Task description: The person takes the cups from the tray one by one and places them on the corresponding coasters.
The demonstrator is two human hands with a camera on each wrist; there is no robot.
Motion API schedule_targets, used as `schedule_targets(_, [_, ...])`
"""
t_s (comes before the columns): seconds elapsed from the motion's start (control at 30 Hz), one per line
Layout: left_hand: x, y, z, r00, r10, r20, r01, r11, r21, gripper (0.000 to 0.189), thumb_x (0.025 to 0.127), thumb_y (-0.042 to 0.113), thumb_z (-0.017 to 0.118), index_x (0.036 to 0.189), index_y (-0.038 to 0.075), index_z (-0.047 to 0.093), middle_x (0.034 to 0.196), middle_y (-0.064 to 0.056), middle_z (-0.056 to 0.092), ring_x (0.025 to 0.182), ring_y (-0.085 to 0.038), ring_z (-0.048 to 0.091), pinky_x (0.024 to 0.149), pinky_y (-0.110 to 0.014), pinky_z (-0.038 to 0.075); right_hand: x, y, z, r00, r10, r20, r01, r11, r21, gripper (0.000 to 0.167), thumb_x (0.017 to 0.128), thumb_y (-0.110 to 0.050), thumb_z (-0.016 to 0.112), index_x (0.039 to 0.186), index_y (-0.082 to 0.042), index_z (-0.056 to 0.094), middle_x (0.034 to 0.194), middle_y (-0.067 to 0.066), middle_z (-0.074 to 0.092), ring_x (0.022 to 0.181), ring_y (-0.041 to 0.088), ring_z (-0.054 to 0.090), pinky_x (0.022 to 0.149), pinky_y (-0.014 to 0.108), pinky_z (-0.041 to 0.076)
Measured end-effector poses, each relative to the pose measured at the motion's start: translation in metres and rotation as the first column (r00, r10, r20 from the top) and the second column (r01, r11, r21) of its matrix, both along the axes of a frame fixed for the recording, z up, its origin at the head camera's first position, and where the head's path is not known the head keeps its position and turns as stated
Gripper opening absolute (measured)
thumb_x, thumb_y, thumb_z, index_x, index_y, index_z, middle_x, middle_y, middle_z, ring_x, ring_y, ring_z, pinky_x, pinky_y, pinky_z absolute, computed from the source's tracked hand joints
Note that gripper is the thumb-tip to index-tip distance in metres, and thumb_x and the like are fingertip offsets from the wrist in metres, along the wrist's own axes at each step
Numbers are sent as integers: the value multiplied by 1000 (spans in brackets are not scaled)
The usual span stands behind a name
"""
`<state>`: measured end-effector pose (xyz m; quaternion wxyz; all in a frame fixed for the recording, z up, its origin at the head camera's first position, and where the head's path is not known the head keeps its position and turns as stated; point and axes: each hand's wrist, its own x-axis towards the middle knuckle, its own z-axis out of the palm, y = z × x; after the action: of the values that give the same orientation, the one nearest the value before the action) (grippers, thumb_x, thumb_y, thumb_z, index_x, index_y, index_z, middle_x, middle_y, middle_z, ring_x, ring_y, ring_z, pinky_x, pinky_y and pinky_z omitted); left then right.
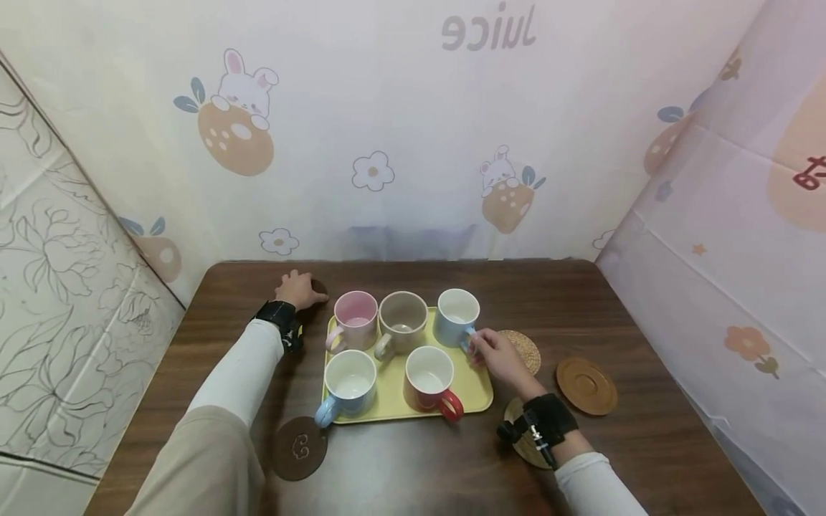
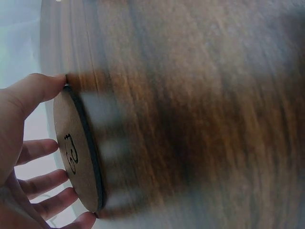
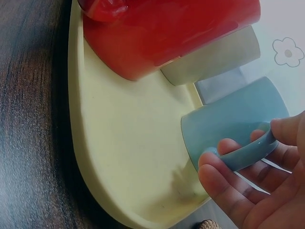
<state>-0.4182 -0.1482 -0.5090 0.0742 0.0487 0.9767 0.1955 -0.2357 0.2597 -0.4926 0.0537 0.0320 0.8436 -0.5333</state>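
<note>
At the back left of the table, my left hand holds a dark round coaster by its rim. In the left wrist view the thumb is at one edge and the spread fingers at the opposite edge. My right hand grips the handle of a light blue mug, which stands at the back right of a yellow tray. Also on the tray are a pink mug, a beige mug, a red-handled mug and a blue-handled mug.
Another dark coaster lies at the tray's front left. To the right are a woven coaster, a brown wooden coaster and a round coaster partly under the right wrist. A patterned cloth hangs behind the table.
</note>
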Motion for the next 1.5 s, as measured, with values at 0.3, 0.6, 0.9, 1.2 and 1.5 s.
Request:
schedule_targets(0.3, [19,-10,19,1000,5,-29,-5,1000,-10,72,87,41,69,139,-4,47,136,-32,42,126,-49,37,100,-69,35,-1,-2,-1,1000,20,11,-19,1000,-6,29,104,-16,48,105,11,58,95,24,64,77,26,66,70,36,58])
schedule_targets(0.6, [42,-17,40,999,10,-49,-9,1000,10,71,88,41,68,142,0,45,141,-29,40,128,-47,36,103,-66,34,-1,5,1,1000,19,-5,-19,1000,-12,28,104,-14,47,107,12,56,97,27,62,77,24,66,72,35,58])
schedule_targets(0.9, [81,-27,49,999,-4,-33,4,1000,13,71,89,41,66,143,0,44,143,-31,37,132,-50,34,103,-68,33,-4,6,2,1000,13,3,-13,1000,9,30,104,-17,47,108,11,57,96,23,63,78,23,66,72,34,58])
schedule_targets(1.2, [113,-30,56,999,-18,-37,18,1000,15,70,88,39,69,142,0,46,145,-32,37,134,-50,35,104,-64,36,-1,5,0,1000,22,8,-22,1000,-21,31,104,-18,47,106,11,57,97,23,62,78,22,66,72,33,58])
schedule_targets(1.5, [147,-34,57,999,-26,-37,27,999,23,70,89,40,69,142,1,47,144,-31,39,133,-50,37,102,-65,37,-4,6,1,1000,27,-7,-28,999,-26,31,105,-17,45,104,12,57,96,24,62,77,22,65,72,33,58])
